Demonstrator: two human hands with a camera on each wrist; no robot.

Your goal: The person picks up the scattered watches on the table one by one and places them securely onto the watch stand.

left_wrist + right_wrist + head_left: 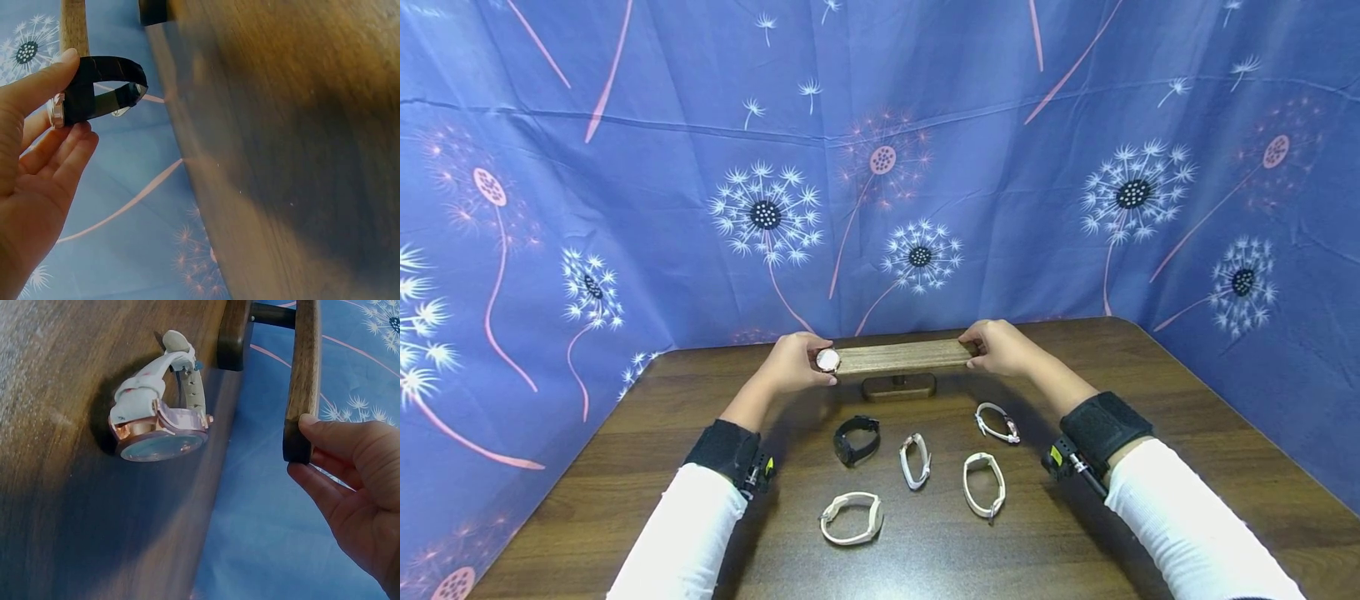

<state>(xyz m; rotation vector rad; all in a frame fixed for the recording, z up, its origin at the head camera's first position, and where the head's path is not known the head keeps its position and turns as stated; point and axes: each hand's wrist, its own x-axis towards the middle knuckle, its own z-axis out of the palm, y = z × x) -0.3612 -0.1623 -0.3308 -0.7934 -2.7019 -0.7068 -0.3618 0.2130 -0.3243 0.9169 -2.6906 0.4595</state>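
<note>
A blue cloth [985, 158] with white and pink dandelions [765, 215] hangs in soft folds behind and beside the brown wooden table [640, 433]. On the table's near part, there is a bright reflection [891, 587].

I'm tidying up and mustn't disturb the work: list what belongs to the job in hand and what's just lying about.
Job in hand:
wooden stand, gripped by the right hand
dark-strapped watch at its left end, held by the left hand

Lying about, untouched:
black watch
four pale watches, perhaps meant for the stand
</note>
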